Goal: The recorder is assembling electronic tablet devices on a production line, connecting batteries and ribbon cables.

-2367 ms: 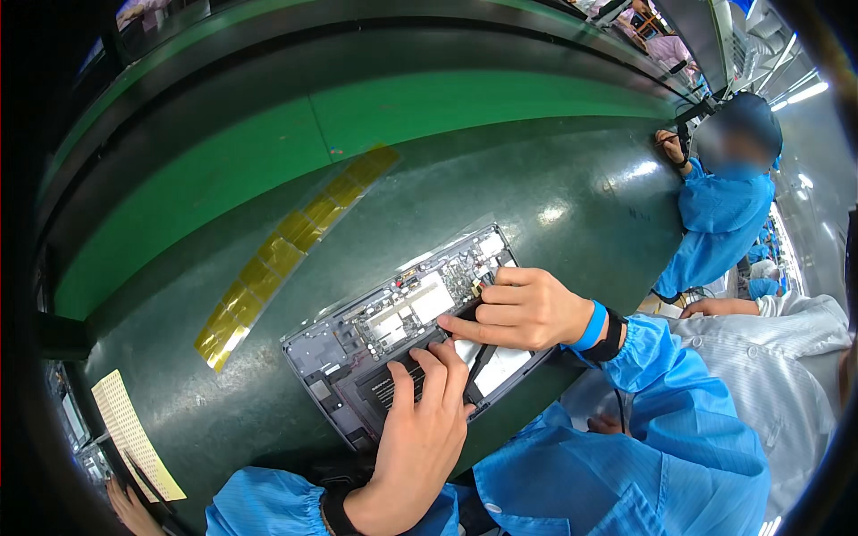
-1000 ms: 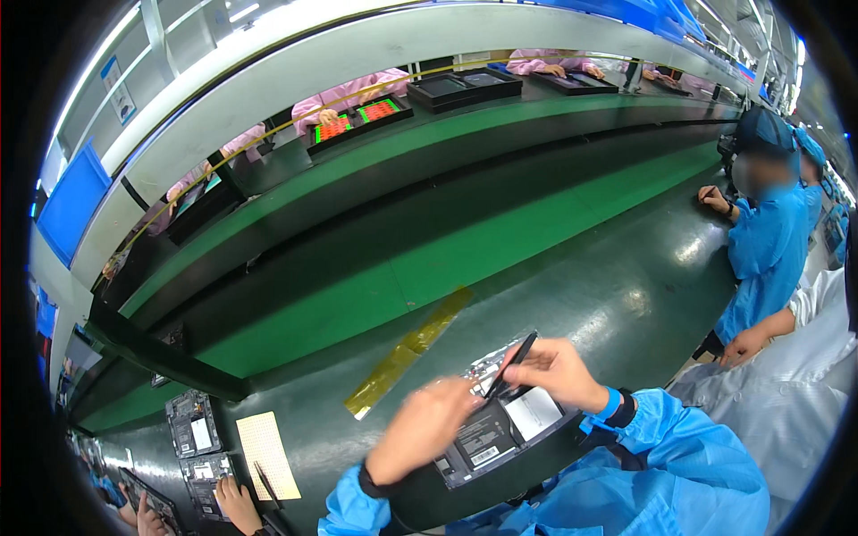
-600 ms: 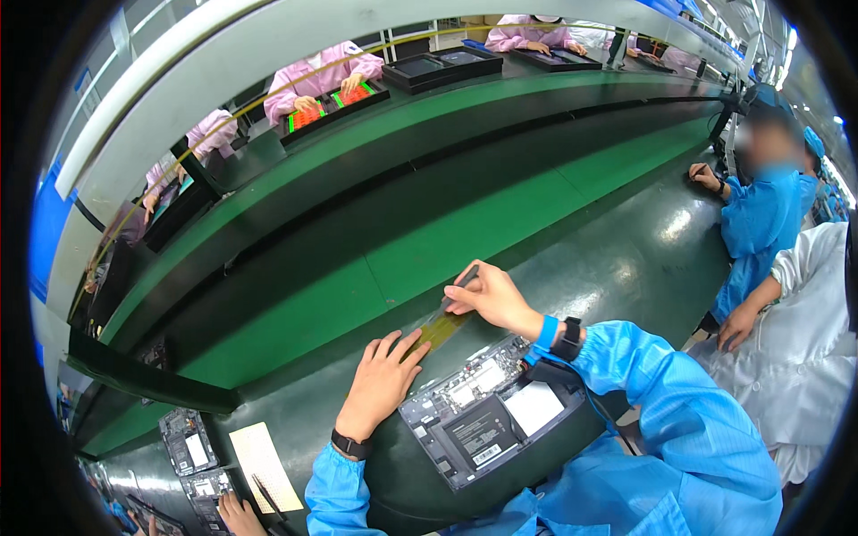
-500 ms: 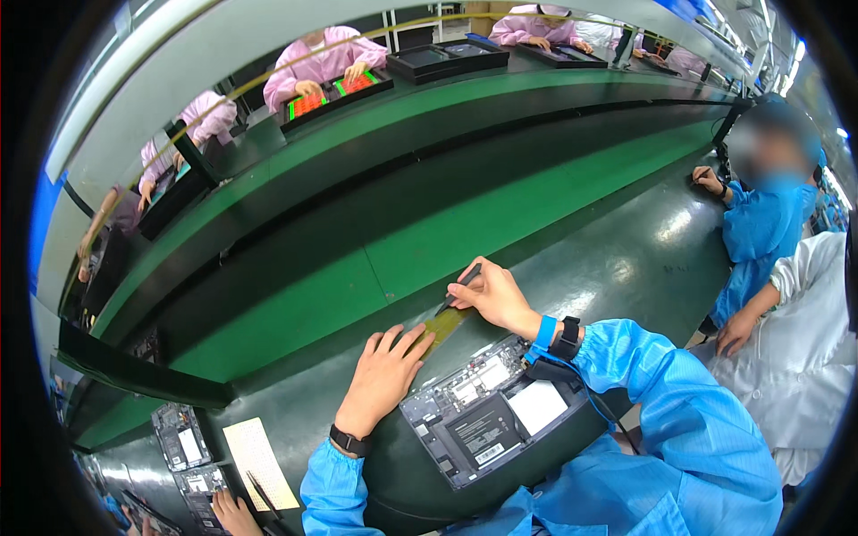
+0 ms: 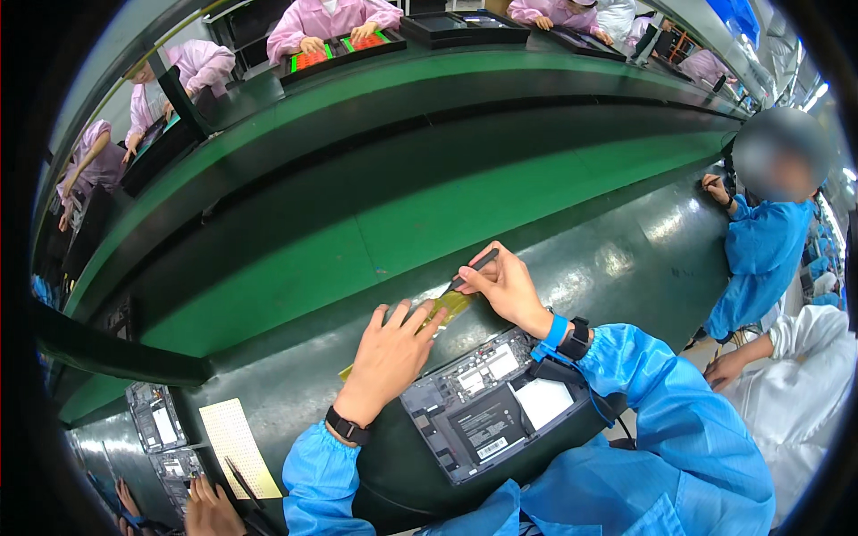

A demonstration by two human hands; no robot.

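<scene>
My left hand [image 5: 386, 355] lies with fingers spread on a strip of yellow see-through film [image 5: 458, 306] on the dark green bench. More of the film shows beside the left wrist. In my right hand [image 5: 509, 288], pinched like a pen, is a slim black tool, seemingly tweezers [image 5: 483, 260]. Its tip touches or hovers just over the film near my left fingertips; I cannot tell which. Nearer me, just below both hands, rests an opened flat electronic device [image 5: 431, 418] with a black battery [image 5: 483, 431] and exposed boards. A blue strap circles my right wrist.
At the lower left are two more opened devices [image 5: 156, 418], a yellowish label sheet [image 5: 234, 438] with tweezers on it, and a co-worker's hand [image 5: 211, 511]. A blue-sleeved person [image 5: 764, 237] works at the right. Pink-clad workers [image 5: 331, 27] sit across the raised green divider.
My view has shifted slightly. My left hand sits a little farther right along the film, closer to the tool tip. My right hand still holds the black tool over the film.
</scene>
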